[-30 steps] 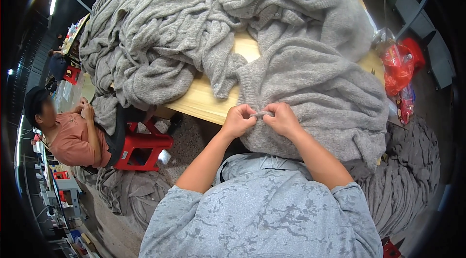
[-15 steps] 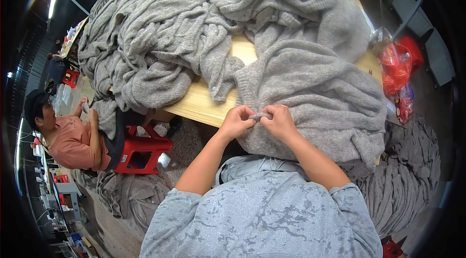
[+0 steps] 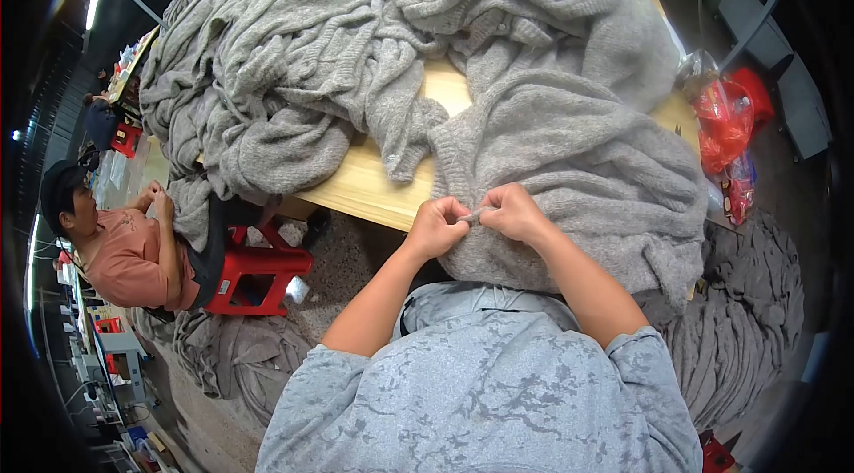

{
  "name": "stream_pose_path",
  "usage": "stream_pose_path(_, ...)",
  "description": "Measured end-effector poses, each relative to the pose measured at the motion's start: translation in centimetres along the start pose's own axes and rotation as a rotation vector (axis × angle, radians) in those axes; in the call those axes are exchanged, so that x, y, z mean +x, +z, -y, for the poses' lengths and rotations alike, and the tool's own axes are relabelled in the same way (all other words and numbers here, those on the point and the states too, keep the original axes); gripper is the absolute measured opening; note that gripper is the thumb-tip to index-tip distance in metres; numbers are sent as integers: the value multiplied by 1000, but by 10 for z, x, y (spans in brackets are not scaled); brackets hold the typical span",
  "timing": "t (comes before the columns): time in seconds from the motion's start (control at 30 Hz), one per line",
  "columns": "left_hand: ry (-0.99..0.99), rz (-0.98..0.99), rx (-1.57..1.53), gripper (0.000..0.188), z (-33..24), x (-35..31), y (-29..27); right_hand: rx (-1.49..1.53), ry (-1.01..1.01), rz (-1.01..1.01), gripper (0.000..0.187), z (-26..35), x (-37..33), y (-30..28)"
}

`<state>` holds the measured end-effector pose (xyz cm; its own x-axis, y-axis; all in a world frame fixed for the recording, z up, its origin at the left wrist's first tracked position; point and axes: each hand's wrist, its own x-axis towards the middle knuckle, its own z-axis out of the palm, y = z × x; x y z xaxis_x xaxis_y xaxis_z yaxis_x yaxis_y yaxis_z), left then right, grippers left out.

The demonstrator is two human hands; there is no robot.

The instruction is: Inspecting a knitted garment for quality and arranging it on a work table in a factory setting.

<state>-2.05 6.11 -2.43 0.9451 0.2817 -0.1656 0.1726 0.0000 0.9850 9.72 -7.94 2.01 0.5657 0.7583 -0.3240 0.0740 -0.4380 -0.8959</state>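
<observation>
A grey knitted sweater [image 3: 578,153] lies bunched over the near edge of the wooden table [image 3: 374,193]. At its near left part, beside a ribbed band, my left hand [image 3: 437,226] pinches a bit of the knit between thumb and fingers. Just to the right, my right hand [image 3: 516,211] is closed in a pinch on the same small strip of knit. The fingertips of both hands are a short gap apart. Whether a needle or thread is between them is too small to make out.
More grey knitwear [image 3: 276,64] is heaped on the table's far left and back. On the left, a person [image 3: 133,250] sits by a red stool [image 3: 258,273]. Red plastic bags [image 3: 722,130] hang at the right edge. Grey knits [image 3: 743,322] lie piled at the lower right.
My right hand has shifted slightly up, its fingers drawing a little apart from the left hand's. The seated person's hands have come together.
</observation>
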Motion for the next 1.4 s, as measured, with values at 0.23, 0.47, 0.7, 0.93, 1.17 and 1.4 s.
stream_pose_path(0.23,-180,244,-297,12,-15,8,-13,253,5,364,5,-8,12,-13)
stream_pose_path(0.47,-104,279,-182,18,-10,11,-18,131,-218,105,8,-12,2,-3)
stream_pose_path(0.7,5,-22,216,22,-10,5,-32,-120,-272,-363,10,-20,-69,-63)
stream_pose_path(0.93,519,198,745,17,-73,-1,28,-359,-391,-421,17,-43,-92,-33)
stream_pose_path(1.17,315,223,937,15,-61,2,36,-441,-403,-423,34,-43,-71,7)
stream_pose_path(1.4,178,201,680,16,-62,2,34,-127,-274,-403,19,-48,-54,11)
